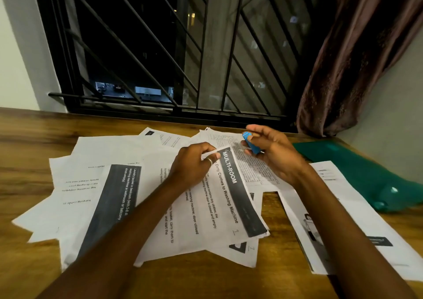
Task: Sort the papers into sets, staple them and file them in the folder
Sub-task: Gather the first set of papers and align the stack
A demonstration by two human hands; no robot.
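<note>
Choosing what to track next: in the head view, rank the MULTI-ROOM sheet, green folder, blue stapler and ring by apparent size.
1. MULTI-ROOM sheet and green folder: too alike to rank, since the folder runs off the frame and is partly covered.
2. blue stapler
3. ring

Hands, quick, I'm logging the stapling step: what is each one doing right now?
Left hand: pinches a corner of the MULTI-ROOM paper.
Right hand: holds the blue stapler.
</note>
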